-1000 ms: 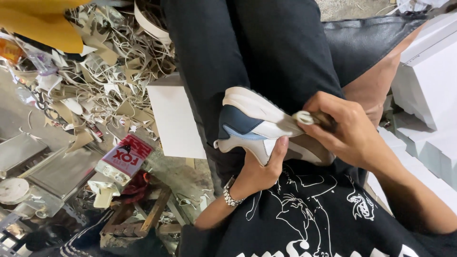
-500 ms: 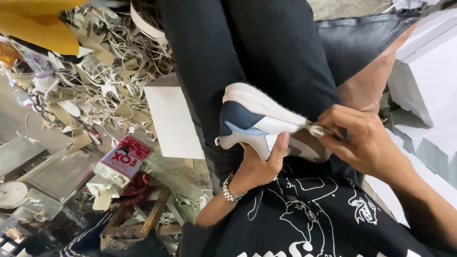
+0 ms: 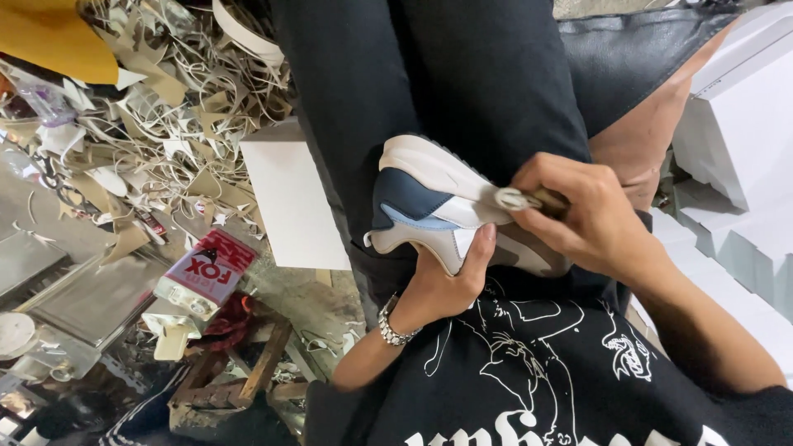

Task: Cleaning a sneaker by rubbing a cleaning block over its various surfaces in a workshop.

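A white, navy and light-blue sneaker [image 3: 429, 206] lies on its side across my lap, on black trousers. My left hand [image 3: 450, 281], with a metal bracelet at the wrist, grips the shoe from below, thumb on its white side panel. My right hand [image 3: 582, 219] holds a small brush [image 3: 524, 199] with a pale, glue-coated tip against the edge where the sole meets the upper.
A heap of beige offcut strips [image 3: 165, 124] lies at the left, with a flat white board [image 3: 293, 198] beside my leg. A red-and-white tin [image 3: 206, 272] rests on a cluttered metal surface. White boxes [image 3: 735, 124] stack at the right. A wooden frame [image 3: 239, 380] is below.
My right hand slid the brush to the right along the shoe's edge, then came back left toward the heel. My left hand kept its grip on the shoe.
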